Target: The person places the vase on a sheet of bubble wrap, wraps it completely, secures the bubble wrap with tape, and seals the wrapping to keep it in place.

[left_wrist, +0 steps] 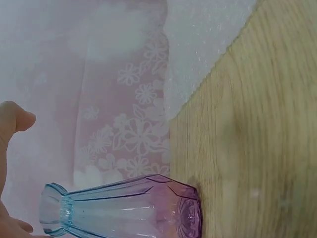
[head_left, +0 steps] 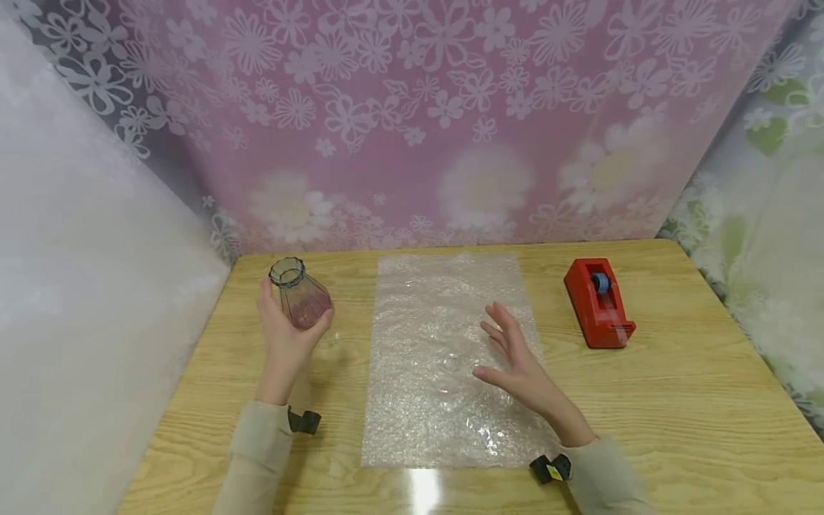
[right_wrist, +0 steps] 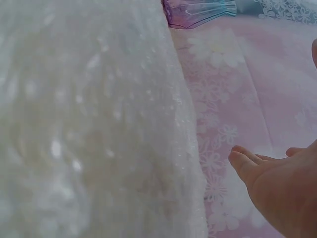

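Observation:
A faceted glass vase [head_left: 302, 297], bluish at its flared rim and purple towards the base, stands upright on the left of the table. My left hand [head_left: 285, 345] is just in front of it, thumb and fingers spread. In the left wrist view a gap shows between that hand and the vase [left_wrist: 124, 208]; whether any finger touches it is partly hidden. A sheet of bubble wrap [head_left: 438, 343] lies flat in the middle. Above its right side hovers my right hand [head_left: 524, 368], fingers extended and holding nothing. The right wrist view also catches the vase [right_wrist: 198, 12].
A red tape dispenser [head_left: 595, 307] with a roll of clear tape stands right of the bubble wrap. The wooden table [head_left: 676, 400] ends at a pink floral curtain [head_left: 412, 143] behind, with pale hanging cloth on both sides.

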A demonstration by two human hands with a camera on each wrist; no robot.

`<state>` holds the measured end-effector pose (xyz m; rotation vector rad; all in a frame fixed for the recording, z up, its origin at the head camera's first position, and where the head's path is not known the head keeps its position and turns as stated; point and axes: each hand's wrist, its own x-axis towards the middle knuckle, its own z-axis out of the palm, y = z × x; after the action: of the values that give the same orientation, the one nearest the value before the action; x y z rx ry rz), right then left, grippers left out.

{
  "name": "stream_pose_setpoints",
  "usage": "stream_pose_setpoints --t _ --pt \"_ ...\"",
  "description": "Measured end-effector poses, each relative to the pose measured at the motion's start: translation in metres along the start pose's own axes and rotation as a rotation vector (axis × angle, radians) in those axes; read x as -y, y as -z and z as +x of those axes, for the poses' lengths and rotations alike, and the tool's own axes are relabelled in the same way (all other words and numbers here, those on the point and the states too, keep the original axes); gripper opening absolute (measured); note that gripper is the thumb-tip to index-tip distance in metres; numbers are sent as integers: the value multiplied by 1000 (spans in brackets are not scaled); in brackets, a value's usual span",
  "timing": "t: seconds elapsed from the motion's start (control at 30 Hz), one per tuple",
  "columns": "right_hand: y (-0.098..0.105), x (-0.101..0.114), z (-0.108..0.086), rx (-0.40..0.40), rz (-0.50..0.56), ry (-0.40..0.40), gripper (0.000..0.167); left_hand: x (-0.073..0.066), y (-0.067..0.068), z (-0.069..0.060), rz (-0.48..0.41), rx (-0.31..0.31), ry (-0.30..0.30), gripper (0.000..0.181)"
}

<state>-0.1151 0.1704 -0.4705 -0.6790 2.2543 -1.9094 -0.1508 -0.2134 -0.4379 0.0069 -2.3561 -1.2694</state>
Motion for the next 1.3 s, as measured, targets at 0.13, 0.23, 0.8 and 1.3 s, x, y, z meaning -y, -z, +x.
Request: stream_pose_setpoints --t 0.13,0.23,0.8,1.3 --pt "-3 -6 2 -23 26 -5 102 3 -2 6 -54 -1 73 113" --pt "-5 -8 2 -35 43 3 101 5 -3 11 -110 -2 131 112" --pt "-10 -14 7 -57 64 29 101 27 -6 31 -204 1 238 88" --pt "-15 -23 9 -49 43 -45 91 29 -14 47 -434 -151 306 50"
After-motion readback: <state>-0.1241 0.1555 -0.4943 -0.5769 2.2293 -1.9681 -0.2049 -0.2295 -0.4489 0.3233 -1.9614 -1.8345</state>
